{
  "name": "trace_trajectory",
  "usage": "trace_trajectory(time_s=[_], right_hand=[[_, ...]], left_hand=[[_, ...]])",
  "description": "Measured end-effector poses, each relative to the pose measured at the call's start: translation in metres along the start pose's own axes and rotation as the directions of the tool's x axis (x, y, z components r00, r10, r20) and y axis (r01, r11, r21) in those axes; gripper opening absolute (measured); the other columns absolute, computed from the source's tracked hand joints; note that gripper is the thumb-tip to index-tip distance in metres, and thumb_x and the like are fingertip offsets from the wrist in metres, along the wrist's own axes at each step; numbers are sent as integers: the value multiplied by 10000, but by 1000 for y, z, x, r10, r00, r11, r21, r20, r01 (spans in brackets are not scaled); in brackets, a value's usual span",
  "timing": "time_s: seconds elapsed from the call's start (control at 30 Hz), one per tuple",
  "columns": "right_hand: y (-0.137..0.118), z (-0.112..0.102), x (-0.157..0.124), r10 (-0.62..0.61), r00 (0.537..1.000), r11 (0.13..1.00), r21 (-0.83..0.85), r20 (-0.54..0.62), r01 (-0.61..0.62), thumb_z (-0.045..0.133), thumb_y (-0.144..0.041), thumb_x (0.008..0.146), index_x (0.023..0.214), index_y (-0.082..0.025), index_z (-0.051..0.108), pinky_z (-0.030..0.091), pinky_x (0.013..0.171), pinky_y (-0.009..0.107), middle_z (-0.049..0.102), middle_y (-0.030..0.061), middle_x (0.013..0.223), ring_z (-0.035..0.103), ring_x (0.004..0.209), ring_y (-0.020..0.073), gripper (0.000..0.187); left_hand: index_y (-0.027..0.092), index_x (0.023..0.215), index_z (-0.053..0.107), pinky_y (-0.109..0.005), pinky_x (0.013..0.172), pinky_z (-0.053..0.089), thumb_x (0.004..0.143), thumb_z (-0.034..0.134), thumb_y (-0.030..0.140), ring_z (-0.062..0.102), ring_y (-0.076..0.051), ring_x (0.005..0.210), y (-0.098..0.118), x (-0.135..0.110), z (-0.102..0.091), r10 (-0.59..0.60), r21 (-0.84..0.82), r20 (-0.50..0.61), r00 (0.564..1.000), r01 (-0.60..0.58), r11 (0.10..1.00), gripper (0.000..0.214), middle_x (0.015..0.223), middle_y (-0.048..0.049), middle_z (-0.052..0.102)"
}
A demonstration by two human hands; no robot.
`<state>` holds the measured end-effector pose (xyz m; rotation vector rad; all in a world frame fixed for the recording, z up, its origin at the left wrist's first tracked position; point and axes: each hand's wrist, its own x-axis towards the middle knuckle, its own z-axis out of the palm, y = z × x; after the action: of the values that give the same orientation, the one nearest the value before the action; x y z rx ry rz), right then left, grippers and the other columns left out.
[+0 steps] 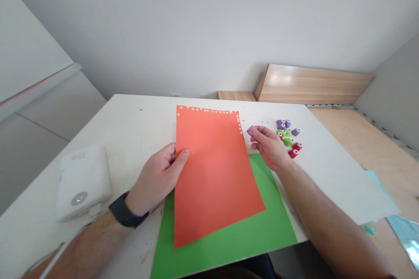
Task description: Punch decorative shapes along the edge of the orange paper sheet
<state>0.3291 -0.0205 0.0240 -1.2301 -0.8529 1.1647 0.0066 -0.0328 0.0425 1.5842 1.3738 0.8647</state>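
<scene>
My left hand (160, 176) pinches the left edge of an orange sheet of paper (212, 174), thumb on top. The sheet's top edge and upper right corner carry rows of small punched holes. It lies over a green sheet (229, 239) on the white table (131, 126). My right hand (270, 146) sits at the orange sheet's upper right edge, its fingers closed on a small purple paper punch (251, 130). Just right of that hand lies a cluster of small purple, green and red punches (288, 136).
A white box-shaped device (81, 181) with a round button rests at the table's left. A dark watch (126, 212) is on my left wrist. Tiny orange paper bits (263, 123) dot the table. Wooden furniture (310, 85) stands behind, by the wall.
</scene>
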Motion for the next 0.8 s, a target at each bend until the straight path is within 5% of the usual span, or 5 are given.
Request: trace_trajectory(time_s=[0.8], right_hand=[[5, -6, 3, 62, 995, 997, 33, 80, -65, 914, -505, 785, 981, -233, 769, 420, 568, 249, 737, 34, 974, 635, 810, 149, 365]], left_hand=[[233, 960, 673, -316, 646, 540, 922, 663, 648, 674, -243, 755, -1, -1, 1, -5, -81, 33, 999, 7, 997, 416, 859, -47, 764]])
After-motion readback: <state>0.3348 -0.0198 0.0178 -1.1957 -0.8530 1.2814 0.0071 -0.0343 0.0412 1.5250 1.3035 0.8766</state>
